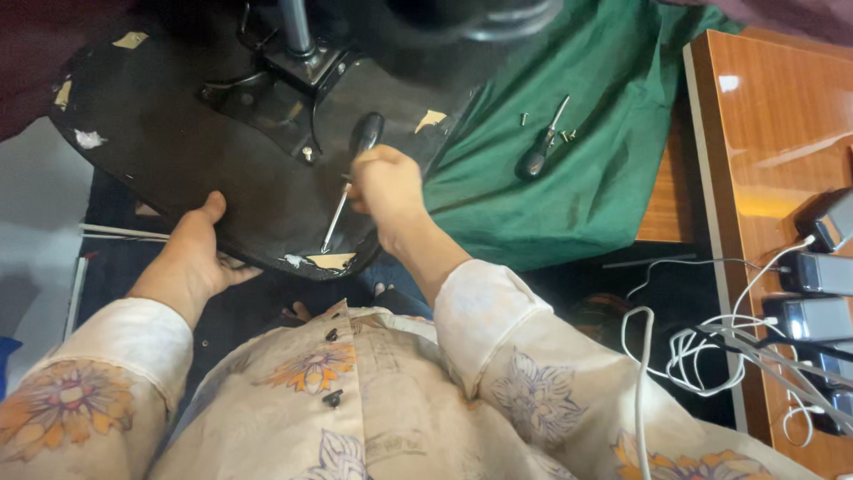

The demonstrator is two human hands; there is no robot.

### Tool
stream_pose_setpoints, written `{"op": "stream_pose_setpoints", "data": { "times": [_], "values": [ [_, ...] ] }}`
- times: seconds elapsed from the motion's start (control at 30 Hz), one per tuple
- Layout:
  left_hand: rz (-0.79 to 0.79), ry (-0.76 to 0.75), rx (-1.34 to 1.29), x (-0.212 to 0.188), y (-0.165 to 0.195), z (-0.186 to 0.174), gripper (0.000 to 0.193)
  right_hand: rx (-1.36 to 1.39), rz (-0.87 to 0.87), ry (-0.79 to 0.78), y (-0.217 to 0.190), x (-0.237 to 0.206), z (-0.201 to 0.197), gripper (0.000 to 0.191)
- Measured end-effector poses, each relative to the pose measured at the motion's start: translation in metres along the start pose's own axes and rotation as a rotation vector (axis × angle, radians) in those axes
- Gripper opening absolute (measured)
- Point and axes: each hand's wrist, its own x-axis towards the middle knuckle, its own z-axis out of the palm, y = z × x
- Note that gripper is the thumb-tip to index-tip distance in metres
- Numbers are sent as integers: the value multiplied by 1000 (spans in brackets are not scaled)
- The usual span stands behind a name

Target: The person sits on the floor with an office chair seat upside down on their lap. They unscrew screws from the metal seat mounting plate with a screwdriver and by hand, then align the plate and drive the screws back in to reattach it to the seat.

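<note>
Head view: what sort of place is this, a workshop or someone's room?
Probably an informal repair spot indoors: an upturned chair seat, a spare screwdriver on green cloth, chargers and cables.

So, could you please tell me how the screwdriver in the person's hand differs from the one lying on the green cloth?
The held screwdriver is gripped by the right hand, tip down on the black seat underside; the spare screwdriver lies flat and untouched on the green cloth. Loose screws sit by the spare one only. Both have dark handles and metal shafts.
</note>
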Motion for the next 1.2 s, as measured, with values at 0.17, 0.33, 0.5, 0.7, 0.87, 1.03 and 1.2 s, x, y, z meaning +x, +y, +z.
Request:
{"op": "stream_pose_setpoints", "data": {
  "times": [0.17, 0.33, 0.5, 0.7, 0.87, 1.03, 1.2],
  "values": [
    [-16, -43, 0, -15, -5, 10, 57, 379, 247, 66, 24, 3, -50, 9],
    [-32, -57, 1, -36, -10, 27, 57, 191, 452, 239, 17, -8, -68, 29],
    [-22, -55, -12, -59, -16, 47, 56, -9, 592, 51, -8, -8, -82, 55],
    [-9, -14, -62, -83, -43, 88, 56, 138, 494, -41, -25, 8, -122, 65],
    [-62, -44, -187, -85, -66, 126, 61, 298, 470, -125, -41, 35, -159, 57],
    [-101, -42, -238, -79, -79, 154, 65, 303, 408, -95, -48, 57, -185, 51],
    [-125, -52, -233, -77, -83, 170, 65, 341, 322, -52, -49, 73, -198, 49]
  ]
}}
